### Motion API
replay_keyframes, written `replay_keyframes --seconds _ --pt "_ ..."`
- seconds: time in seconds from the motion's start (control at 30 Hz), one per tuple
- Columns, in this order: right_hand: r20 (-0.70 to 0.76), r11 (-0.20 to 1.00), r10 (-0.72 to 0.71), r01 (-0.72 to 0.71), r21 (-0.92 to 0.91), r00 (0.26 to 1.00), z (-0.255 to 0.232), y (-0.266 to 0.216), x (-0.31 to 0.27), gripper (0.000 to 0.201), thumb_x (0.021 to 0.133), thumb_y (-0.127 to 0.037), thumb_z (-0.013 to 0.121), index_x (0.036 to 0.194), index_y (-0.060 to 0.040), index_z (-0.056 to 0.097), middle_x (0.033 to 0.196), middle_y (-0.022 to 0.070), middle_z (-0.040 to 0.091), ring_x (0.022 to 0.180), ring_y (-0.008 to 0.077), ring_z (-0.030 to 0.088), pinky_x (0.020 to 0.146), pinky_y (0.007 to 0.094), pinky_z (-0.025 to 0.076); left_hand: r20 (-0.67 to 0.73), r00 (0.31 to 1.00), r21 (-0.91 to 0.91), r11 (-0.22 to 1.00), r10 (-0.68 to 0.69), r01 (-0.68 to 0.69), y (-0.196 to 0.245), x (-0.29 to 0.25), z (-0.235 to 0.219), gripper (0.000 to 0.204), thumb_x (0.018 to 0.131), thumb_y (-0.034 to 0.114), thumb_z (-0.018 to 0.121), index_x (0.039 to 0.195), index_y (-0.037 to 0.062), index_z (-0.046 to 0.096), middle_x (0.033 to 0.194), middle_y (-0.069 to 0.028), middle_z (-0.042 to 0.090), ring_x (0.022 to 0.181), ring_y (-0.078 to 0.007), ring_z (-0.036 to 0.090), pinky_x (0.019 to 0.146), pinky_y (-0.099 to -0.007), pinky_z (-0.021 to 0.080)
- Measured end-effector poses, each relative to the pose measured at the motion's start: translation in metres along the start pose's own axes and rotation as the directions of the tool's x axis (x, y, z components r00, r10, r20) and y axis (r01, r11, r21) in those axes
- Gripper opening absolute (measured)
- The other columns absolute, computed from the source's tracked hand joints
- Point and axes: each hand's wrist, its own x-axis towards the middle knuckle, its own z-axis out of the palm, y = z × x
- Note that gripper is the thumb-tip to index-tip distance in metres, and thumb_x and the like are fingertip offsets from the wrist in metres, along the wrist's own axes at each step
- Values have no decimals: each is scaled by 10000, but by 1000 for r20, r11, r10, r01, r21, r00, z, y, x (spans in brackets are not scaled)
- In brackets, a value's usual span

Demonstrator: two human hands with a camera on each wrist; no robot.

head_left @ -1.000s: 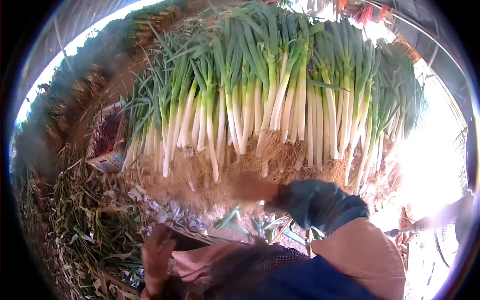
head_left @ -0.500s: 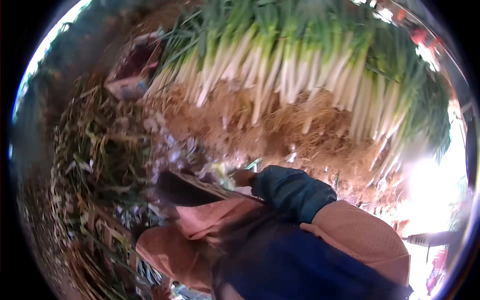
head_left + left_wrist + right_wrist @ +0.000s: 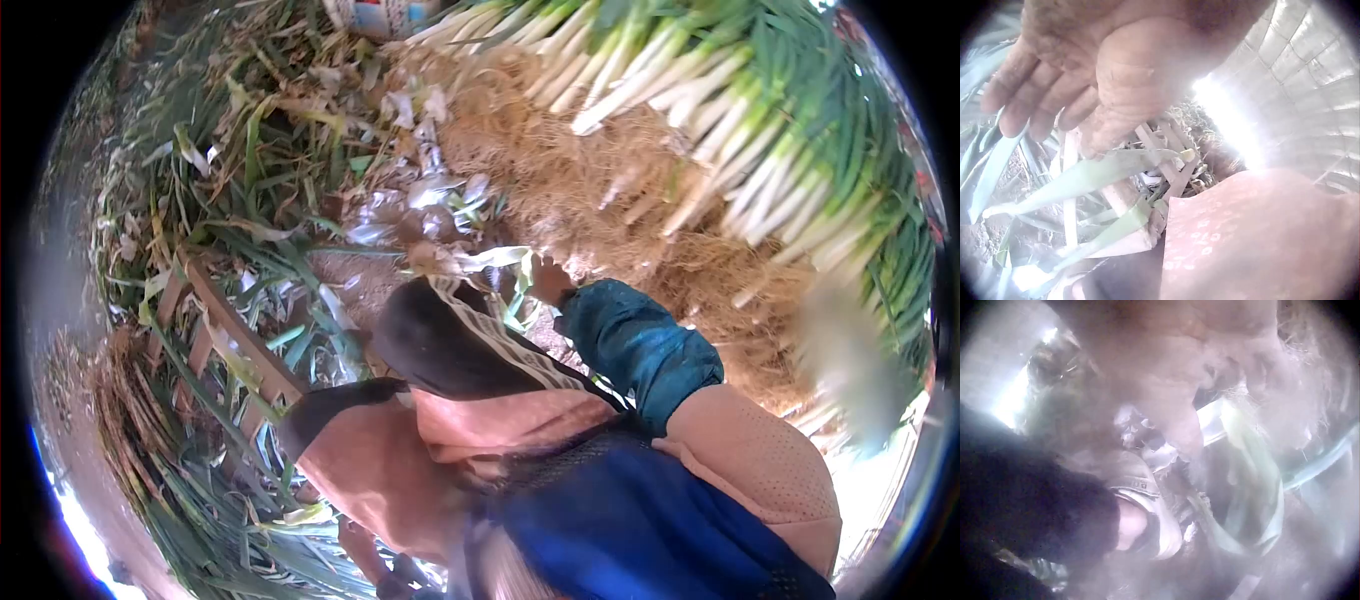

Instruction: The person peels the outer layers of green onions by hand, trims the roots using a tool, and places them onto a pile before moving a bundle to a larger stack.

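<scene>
In the head view the right hand [image 3: 548, 280] is low beside the root mass, pinching a pale, limp onion leaf [image 3: 500, 258]. Close up in the right wrist view, that leaf [image 3: 1247, 456] loops down from the curled fingers of the right hand [image 3: 1191, 369]; the picture is hazy. The left hand [image 3: 358, 545] is at the lower left, partly under the sleeve, near green leaves. From the left wrist view, the left hand [image 3: 1097, 69] shows its palm, with fingers loosely bent and nothing held. Loose leaves [image 3: 1091, 178] lie just below it.
Long green onions [image 3: 740, 120] lie in a row at the upper right, their roots [image 3: 600, 180] toward the person. A wooden frame [image 3: 240, 330] stands among discarded leaves at the left. A printed box [image 3: 385, 15] is at the top edge.
The view has swung down and left, so the onion row sits farther up and right. The right hand has moved from the roots toward the person's legs and now has a leaf in it.
</scene>
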Motion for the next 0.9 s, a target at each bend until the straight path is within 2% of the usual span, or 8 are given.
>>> replay_keyframes --seconds 0.2,0.23,0.3,0.33,0.6,0.77,0.83,0.9 --pt "97 973 -191 202 -113 977 -12 -11 59 707 710 -363 679 1245 -18 371 1141 251 457 911 406 530 708 472 485 -83 978 249 954 191 -165 -20 5 6 321 775 153 521 1037 -27 570 836 -147 602 637 -193 579 515 -291 454" --pt "89 967 -217 226 -118 972 -6 -7 69 696 715 -356 675 1244 -17 374 1138 250 461 912 404 531 712 471 483 -24 990 284 948 -142 142 39 -17 0 286 808 67 528 1079 -20 560 923 -161 629 700 -205 595 627 -348 472" --pt "87 963 -230 239 -121 969 0 2 91 675 725 -341 668 1242 -16 380 1132 249 470 915 401 534 719 470 478 -98 995 337 941 32 3 -15 -16 -4 359 751 171 586 1067 1 570 791 -136 619 663 -191 591 606 -313 486" --pt "95 964 -226 237 -121 969 4 2 101 665 730 -334 664 1241 -15 383 1129 248 474 917 399 535 722 469 475 -107 955 90 954 -277 287 59 -27 -6 401 734 205 627 1076 4 569 797 -133 622 653 -201 590 597 -317 488" --pt "0 972 -228 227 -51 974 -36 -51 208 583 768 -276 636 1232 -8 406 1105 244 509 929 386 545 751 463 456 -146 947 145 940 -287 308 19 -23 10 549 760 333 655 1185 14 517 1075 -203 579 1005 -337 547 918 -383 388" --pt "-218 947 -290 313 80 932 -151 -162 293 532 792 -239 618 1226 -4 421 1090 241 530 936 378 551 769 459 443 -413 907 403 909 79 104 5 35 0 755 693 319 721 1278 -5 369 1209 -263 432 1092 -417 435 915 -459 372" --pt "-261 930 -308 347 120 915 -188 -192 299 512 801 -224 611 1224 -2 426 1085 240 539 939 375 553 776 457 438 -580 737 462 885 347 -54 6 68 -16 790 655 339 745 1268 3 375 1186 -254 420 1090 -422 411 910 -483 360" --pt "-257 926 -318 357 123 913 -191 -192 295 492 811 -210 603 1222 -1 432 1079 239 547 942 371 555 783 456 433 -620 749 407 912 232 54 9 94 -40 814 637 379 747 1252 -10 382 1160 -252 423 1079 -422 412 914 -483 352"
